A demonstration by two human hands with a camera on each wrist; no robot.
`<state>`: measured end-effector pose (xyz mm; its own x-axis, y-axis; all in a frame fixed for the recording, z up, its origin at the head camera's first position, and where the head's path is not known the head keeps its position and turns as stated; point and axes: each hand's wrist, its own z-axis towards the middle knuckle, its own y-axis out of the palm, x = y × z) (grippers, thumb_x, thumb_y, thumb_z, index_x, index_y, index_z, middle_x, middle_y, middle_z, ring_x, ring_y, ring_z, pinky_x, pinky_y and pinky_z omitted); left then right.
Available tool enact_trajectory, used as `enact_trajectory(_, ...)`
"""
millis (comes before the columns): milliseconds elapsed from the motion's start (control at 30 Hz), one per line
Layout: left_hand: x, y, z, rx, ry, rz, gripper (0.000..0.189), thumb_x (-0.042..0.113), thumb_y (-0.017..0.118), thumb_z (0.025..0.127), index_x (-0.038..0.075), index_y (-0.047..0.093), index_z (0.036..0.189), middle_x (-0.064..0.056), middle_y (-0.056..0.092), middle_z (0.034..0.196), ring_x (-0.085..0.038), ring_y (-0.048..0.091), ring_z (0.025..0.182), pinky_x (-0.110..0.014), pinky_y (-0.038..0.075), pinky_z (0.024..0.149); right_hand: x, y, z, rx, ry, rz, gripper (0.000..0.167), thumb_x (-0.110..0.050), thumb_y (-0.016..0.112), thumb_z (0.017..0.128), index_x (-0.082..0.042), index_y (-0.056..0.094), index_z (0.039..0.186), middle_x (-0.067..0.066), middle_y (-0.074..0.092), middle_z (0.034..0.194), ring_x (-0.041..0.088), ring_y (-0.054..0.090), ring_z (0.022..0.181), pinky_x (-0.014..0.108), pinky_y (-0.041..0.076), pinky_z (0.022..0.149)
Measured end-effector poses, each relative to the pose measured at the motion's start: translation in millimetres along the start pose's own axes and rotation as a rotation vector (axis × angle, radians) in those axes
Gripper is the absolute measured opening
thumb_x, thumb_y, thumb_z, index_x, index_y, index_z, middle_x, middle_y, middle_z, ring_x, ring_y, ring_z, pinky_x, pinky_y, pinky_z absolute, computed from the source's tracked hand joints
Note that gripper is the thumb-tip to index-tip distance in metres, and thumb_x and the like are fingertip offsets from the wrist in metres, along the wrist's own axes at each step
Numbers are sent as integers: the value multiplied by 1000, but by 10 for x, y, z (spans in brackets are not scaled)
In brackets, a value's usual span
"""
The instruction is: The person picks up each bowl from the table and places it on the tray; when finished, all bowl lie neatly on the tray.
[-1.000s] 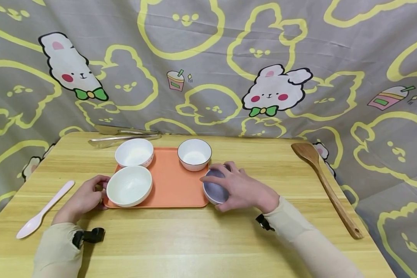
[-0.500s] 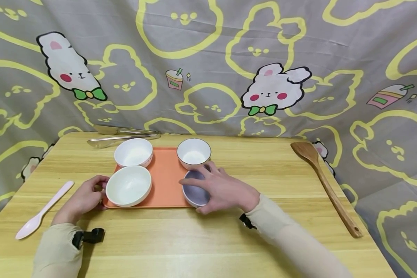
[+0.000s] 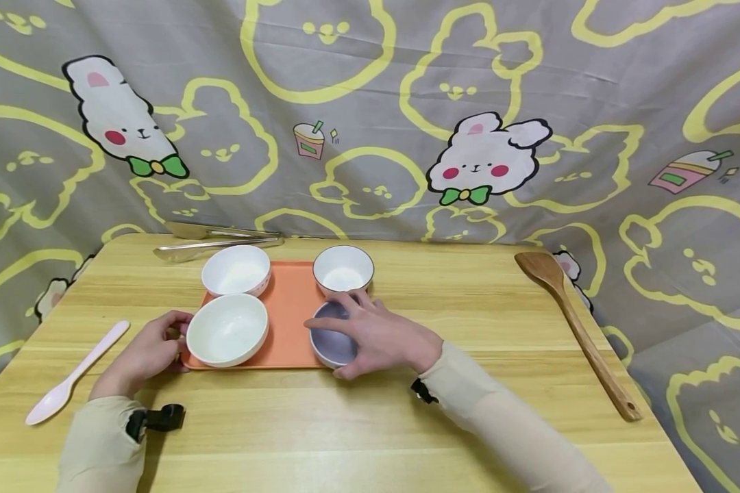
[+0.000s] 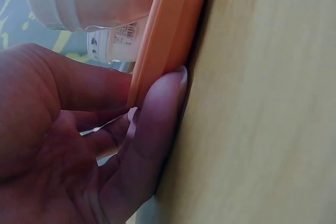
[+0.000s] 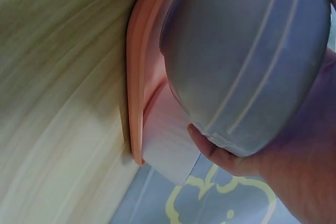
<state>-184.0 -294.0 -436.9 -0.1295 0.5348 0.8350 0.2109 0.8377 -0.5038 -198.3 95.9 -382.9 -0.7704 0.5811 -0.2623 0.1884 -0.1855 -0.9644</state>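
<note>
My left hand pinches the near-left corner of an orange tray; in the left wrist view the tray's edge lies between thumb and fingers. My right hand holds a small purple-grey bowl with fingers spread round its rim, at the tray's near-right part. In the right wrist view this bowl shows its outside, close over the tray. A cream bowl stands on the tray near left, a white bowl behind it, and a dark-rimmed white bowl far right. My right hand hides the tray's near-right corner.
A pale pink spoon lies at the left of the wooden table. Metal tongs lie behind the tray at the back left. A wooden spatula lies along the right side. A patterned curtain hangs behind the table.
My right hand has carried the purple-grey bowl leftward, from the tray's right edge further in over it. The left hand stays at the tray's corner, and the other bowls have kept their places.
</note>
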Motion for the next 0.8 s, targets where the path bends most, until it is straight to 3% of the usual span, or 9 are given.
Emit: enact_trajectory(800, 35, 7, 2, 15, -18, 44, 50, -8, 48, 86, -13, 36, 135, -25, 43, 111, -28, 54, 83, -35, 56, 58, 20, 116, 128, -18, 0, 20, 81, -47, 79, 74, -38, 44, 147, 3, 18, 156, 32, 19, 137, 62, 32, 99)
